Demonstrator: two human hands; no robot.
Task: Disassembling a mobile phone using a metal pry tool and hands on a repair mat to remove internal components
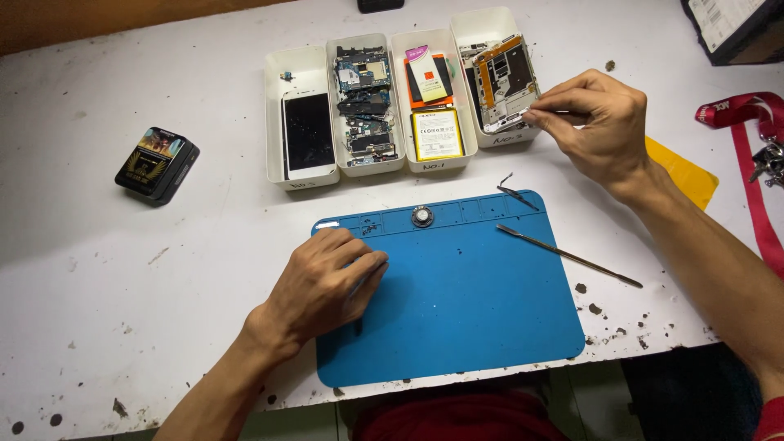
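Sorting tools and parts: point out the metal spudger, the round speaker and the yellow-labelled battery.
metal spudger (pixel 569 256), head view, middle of its shaft on the blue mat.
round speaker (pixel 422 216), head view, its centre.
yellow-labelled battery (pixel 438 135), head view, middle of its label.

The stained white table (pixel 122 269) carries a blue work mat (pixel 474 310), four white trays (pixel 298 61), a small black box (pixel 156 163) and a red lanyard (pixel 747 155).

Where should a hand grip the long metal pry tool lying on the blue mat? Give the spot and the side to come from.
Grip the metal pry tool near the middle of its thin shaft, pinching from above with thumb and forefinger. It lies flat and slanted across the right edge of the blue mat, with its far end out on the white table. The right hand is probably the closer one; the left hand rests on the mat's left side.
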